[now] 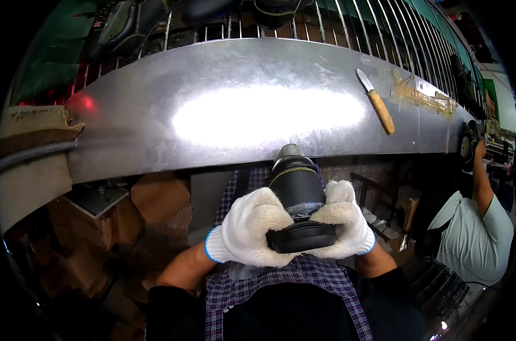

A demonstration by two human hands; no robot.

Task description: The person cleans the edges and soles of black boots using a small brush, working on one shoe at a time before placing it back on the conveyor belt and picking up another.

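White glare burns out the middle of the metal worktop, while a small red reflection tints its left end. Below the worktop, cardboard sinks into dim, soft shadow. The worktop's long edges bow with fisheye distortion, and black closes in beyond both its ends

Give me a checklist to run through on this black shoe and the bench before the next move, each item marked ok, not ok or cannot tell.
1. Left hand gripping the black shoe: ok.
2. Right hand gripping the shoe from the other side: ok.
3. White gloves on both hands: ok.
4. Knife away from the hands, lying on the metal bench: ok.
5. Knife blade covered: not ok, it lies bare.
6. Shoe's underside sound: cannot tell, hidden from this view.
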